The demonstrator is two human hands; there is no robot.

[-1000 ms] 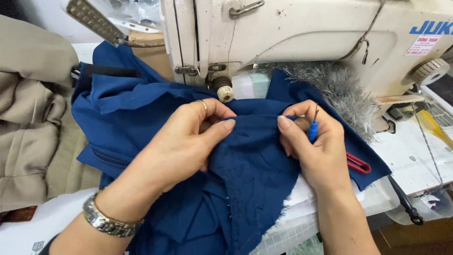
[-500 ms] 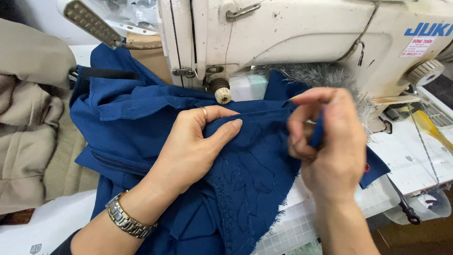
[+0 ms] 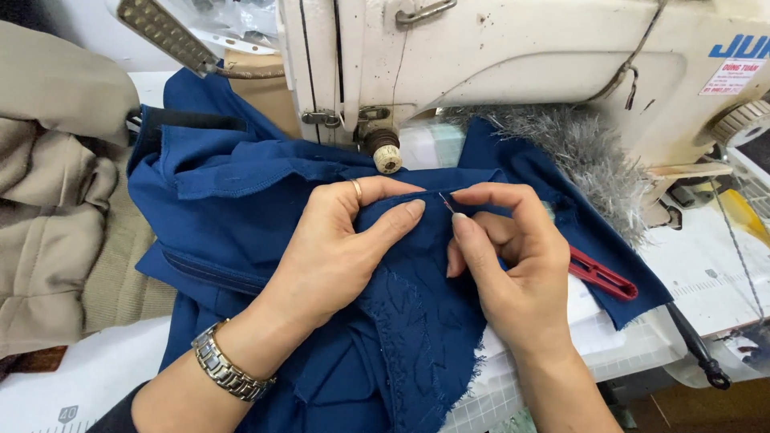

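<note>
Our left hand [image 3: 337, 248] lies flat, fingers spread, pressing the blue fabric [image 3: 241, 200]. Our right hand [image 3: 505, 265] — at 3 o'clock of it — pinches a red-handled seam ripper [image 3: 597, 277], its grip closed, tip at the seam.

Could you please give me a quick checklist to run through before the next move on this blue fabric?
1. Left hand flat on the blue fabric, holding it down: ok.
2. Right hand pinches a thin pointed tool, tip at the fabric fold: ok.
3. Left fingertips apart from the tool tip: only just; not ok.
4. Both hands in front of the sewing machine needle area, not under it: ok.
5. Red tool lying on the fabric, apart from the working spot: ok.
6. Which stitch the tip is under: cannot tell.
</note>
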